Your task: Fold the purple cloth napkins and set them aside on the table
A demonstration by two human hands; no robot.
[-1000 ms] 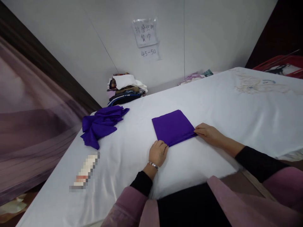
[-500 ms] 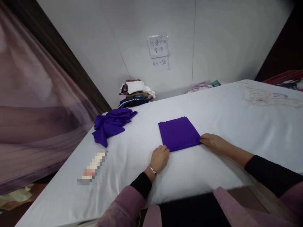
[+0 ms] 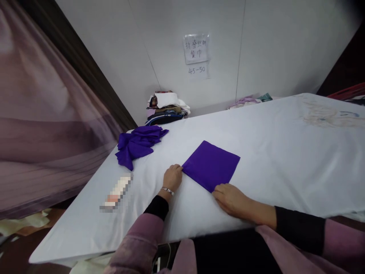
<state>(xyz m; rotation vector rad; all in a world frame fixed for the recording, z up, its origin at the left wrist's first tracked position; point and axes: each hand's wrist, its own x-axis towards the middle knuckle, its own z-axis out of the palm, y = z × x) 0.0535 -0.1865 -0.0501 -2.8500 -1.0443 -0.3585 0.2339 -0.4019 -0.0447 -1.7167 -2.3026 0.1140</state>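
Note:
A purple cloth napkin (image 3: pixel 212 165), folded into a flat square, lies turned like a diamond on the white-covered table. Its left corner is pinched in my left hand (image 3: pixel 173 178), which wears a bracelet at the wrist. My right hand (image 3: pixel 231 198) grips the near corner, fingers closed over the edge. The far and right corners lie free on the cloth. Farther left, a crumpled heap of purple napkins (image 3: pixel 137 142) rests near the table's left edge.
A pixelated strip-shaped item (image 3: pixel 116 193) lies on the white tablecloth (image 3: pixel 270 152) at left. Folded clothes (image 3: pixel 167 106) are stacked by the wall (image 3: pixel 114 38), with more fabric (image 3: pixel 248 101) farther right. A sheer curtain (image 3: pixel 51 114) hangs at left; a paper sign (image 3: pixel 196 49) is on the wall.
The napkin has turned clockwise from a roughly square-on position to a diamond. My left hand moved left and away with one corner; my right hand came left and nearer with the other.

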